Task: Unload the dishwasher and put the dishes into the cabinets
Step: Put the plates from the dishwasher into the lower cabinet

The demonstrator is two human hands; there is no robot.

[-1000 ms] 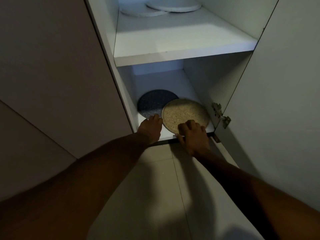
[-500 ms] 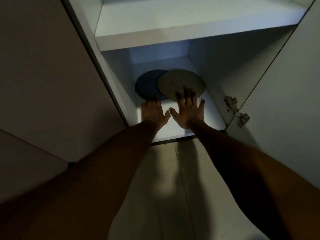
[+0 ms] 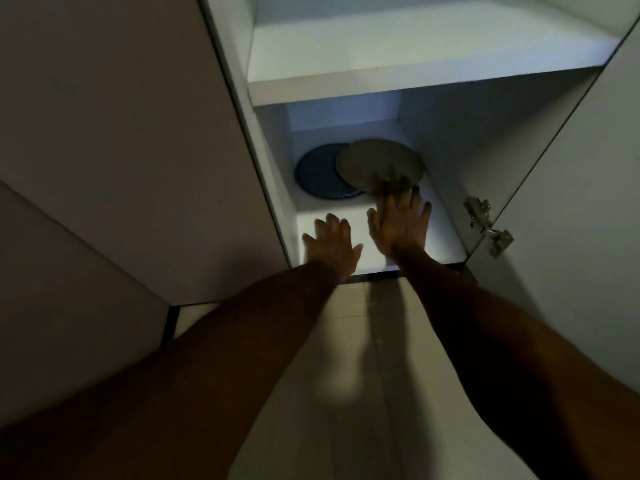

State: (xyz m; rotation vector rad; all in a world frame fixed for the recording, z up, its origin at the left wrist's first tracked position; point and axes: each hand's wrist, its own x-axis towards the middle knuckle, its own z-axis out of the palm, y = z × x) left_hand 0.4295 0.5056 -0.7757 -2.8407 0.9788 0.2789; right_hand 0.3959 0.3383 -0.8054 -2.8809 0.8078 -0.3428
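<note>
While the right hand (image 3: 401,225) lies flat with fingers touching the tan plate (image 3: 381,164) at 6 o'clock, the left hand (image 3: 330,244) holds nothing. Plates look hard and breakable; hold the rim.

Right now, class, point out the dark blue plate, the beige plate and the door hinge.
dark blue plate (image 3: 320,173): head view, on its exposed left half.
beige plate (image 3: 377,162): head view, middle of its face.
door hinge (image 3: 485,223): head view, on the metal arm.
</note>
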